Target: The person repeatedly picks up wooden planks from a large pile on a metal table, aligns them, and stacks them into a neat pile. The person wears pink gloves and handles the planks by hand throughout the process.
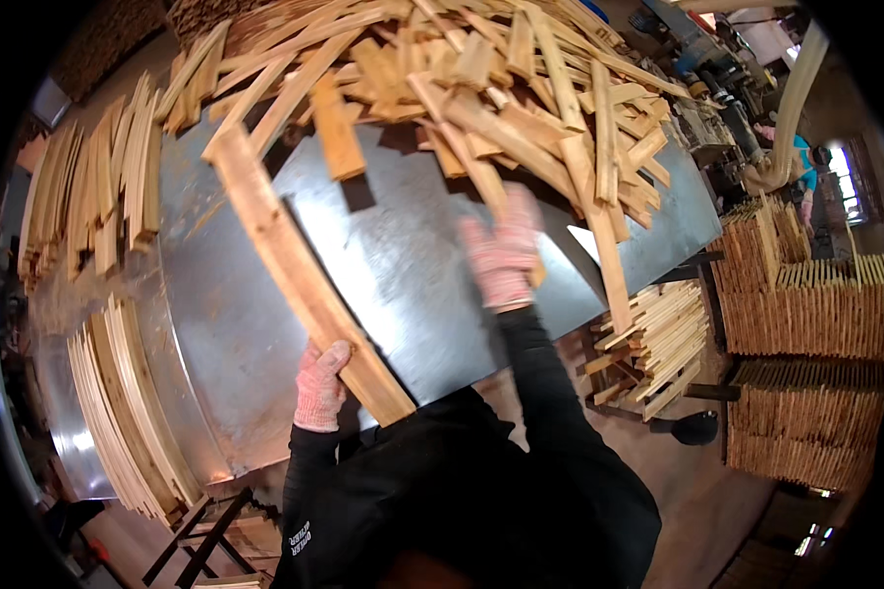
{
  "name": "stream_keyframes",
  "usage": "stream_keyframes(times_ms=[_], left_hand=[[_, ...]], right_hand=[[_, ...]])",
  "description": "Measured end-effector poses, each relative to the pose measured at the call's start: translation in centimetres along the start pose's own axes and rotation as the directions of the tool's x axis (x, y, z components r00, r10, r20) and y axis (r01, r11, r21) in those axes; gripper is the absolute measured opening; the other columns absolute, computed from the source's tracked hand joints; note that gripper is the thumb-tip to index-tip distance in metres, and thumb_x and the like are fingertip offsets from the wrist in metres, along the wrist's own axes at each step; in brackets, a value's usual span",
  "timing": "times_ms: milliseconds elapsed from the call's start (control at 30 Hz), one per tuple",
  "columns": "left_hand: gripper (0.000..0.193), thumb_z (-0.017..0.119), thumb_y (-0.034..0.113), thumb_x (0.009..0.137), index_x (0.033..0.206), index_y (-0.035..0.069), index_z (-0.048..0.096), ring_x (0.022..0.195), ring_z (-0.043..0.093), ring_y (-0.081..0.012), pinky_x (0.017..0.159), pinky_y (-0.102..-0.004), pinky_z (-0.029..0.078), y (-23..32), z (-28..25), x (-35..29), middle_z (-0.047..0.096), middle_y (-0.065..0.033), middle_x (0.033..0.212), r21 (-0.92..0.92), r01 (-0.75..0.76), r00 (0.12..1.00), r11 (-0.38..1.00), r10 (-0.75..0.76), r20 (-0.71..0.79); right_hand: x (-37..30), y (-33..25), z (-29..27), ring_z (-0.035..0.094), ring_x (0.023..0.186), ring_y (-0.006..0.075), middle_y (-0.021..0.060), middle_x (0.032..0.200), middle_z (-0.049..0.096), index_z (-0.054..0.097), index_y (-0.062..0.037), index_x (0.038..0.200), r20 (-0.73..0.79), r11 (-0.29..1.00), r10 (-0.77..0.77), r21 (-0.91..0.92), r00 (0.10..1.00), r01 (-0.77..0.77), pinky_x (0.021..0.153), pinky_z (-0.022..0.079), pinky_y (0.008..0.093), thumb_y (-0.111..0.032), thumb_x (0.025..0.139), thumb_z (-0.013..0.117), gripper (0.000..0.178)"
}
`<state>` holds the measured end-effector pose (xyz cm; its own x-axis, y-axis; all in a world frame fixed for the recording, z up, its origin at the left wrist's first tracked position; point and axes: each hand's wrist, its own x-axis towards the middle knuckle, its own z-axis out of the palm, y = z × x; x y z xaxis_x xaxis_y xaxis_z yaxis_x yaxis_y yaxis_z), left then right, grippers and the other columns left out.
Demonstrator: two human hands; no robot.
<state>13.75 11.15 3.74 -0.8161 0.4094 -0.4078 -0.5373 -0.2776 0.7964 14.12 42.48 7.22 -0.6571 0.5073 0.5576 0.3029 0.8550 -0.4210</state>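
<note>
My left hand (323, 384), in a pink-and-white knit glove, grips the near part of a long wooden board (295, 270). The thumb lies on top of the board, which slants away to the far left with its far end at the wood pile. My right hand (504, 247), gloved alike and a little blurred, is over the metal table (403, 245) at the near edge of the pile. Its thumb stands apart from the stretched fingers. A wooden strip (465, 154) runs from the pile to its fingertips, and a bit of wood shows beside the palm; the contact is hidden.
A loose heap of wooden strips (521, 128) covers the table's far side. Upright strips (93, 187) line the far left, and a sorted stack (133, 402) sits near left. Lower right are stacked strips (658, 339) and tall piles (805, 422). Another person (807, 172) is far right.
</note>
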Motion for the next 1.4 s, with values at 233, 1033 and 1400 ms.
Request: stream_keyframes(times_ms=[233,1033,1400], left_hand=[[0.039,0.064,0.009,0.091,0.127,0.001,0.056,0.100,0.063,-0.0149,0.091,-0.0313,0.050,-3.2,13.6,4.0,0.065,-0.0057,0.111,0.182,-0.144,0.988,0.973,0.152,-0.027],[0.070,0.077,0.019,0.082,0.138,-0.003,0.042,0.105,0.061,-0.0226,0.095,-0.0341,0.048,-15.9,34.2,19.3,0.062,-0.0137,0.121,0.221,0.259,0.959,0.940,-0.277,0.053],[0.053,0.061,0.024,0.098,0.142,-0.001,0.044,0.116,0.059,-0.0221,0.095,-0.0376,0.053,-11.0,28.4,10.7,0.058,-0.0108,0.127,-0.081,-0.001,0.997,0.997,0.008,0.077]], right_hand=[[0.3,28.8,-8.5,0.062,0.111,0.0400,0.0258,0.125,0.061,0.032,-0.0051,0.152,0.382,0.697,0.704,-0.536,0.599,-0.476,0.097,0.050,0.0452,-0.018,0.082,0.070,0.081],[10.0,30.3,-2.1,0.051,0.126,0.0413,0.0250,0.139,0.049,0.046,-0.0038,0.144,0.404,0.738,0.379,0.411,0.833,-0.535,0.107,0.043,0.0456,-0.022,0.080,0.074,0.073],[-0.9,17.6,-5.1,0.056,0.115,0.0420,0.0205,0.130,0.055,0.044,-0.0001,0.145,0.545,0.880,-0.379,0.463,0.748,0.109,0.097,0.048,0.0471,-0.045,0.077,0.078,0.089]])
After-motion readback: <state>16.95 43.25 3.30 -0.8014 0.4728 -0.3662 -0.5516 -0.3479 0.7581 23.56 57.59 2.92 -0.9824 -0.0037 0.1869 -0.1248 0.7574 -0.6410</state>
